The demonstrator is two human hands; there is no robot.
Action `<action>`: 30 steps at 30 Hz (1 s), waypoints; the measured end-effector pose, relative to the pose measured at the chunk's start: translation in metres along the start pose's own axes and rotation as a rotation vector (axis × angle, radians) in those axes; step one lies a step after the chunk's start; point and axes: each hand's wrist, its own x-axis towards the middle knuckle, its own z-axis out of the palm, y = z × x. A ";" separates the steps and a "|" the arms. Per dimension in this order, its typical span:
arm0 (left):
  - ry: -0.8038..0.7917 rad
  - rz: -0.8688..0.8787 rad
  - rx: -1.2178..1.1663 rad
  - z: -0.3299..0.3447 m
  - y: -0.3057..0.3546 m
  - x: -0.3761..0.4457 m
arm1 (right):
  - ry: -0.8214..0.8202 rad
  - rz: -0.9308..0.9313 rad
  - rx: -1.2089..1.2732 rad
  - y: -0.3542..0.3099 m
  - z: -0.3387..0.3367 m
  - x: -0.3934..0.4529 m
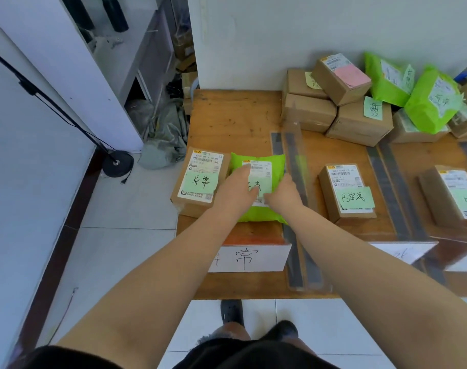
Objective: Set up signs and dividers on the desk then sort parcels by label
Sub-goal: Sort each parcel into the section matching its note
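Wooden table (235,115), leftmost bay: I see left hand (236,193) flat on green parcel (256,213), right hand (284,194) gripping its right edge; brown box (199,179) just left, clear divider (296,182) right.

glossy green plastic mailer (256,166), scuffed wooden desk (235,121)

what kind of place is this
Probably a small parcel sorting room or courier back office. A wooden desk is split into lanes by clear dividers, with handwritten signs at the front edge, and labelled cardboard boxes and green mailer bags are piled by the wall.
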 end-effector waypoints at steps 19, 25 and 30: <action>0.004 -0.262 0.456 -0.019 -0.028 -0.016 | -0.145 -0.501 -0.661 0.001 0.000 -0.007; 0.129 -0.112 0.507 -0.038 0.022 -0.001 | 0.055 -0.642 -0.625 -0.022 -0.050 -0.022; 0.225 0.027 0.603 -0.045 0.106 0.011 | 0.257 -0.662 -0.646 -0.016 -0.133 -0.033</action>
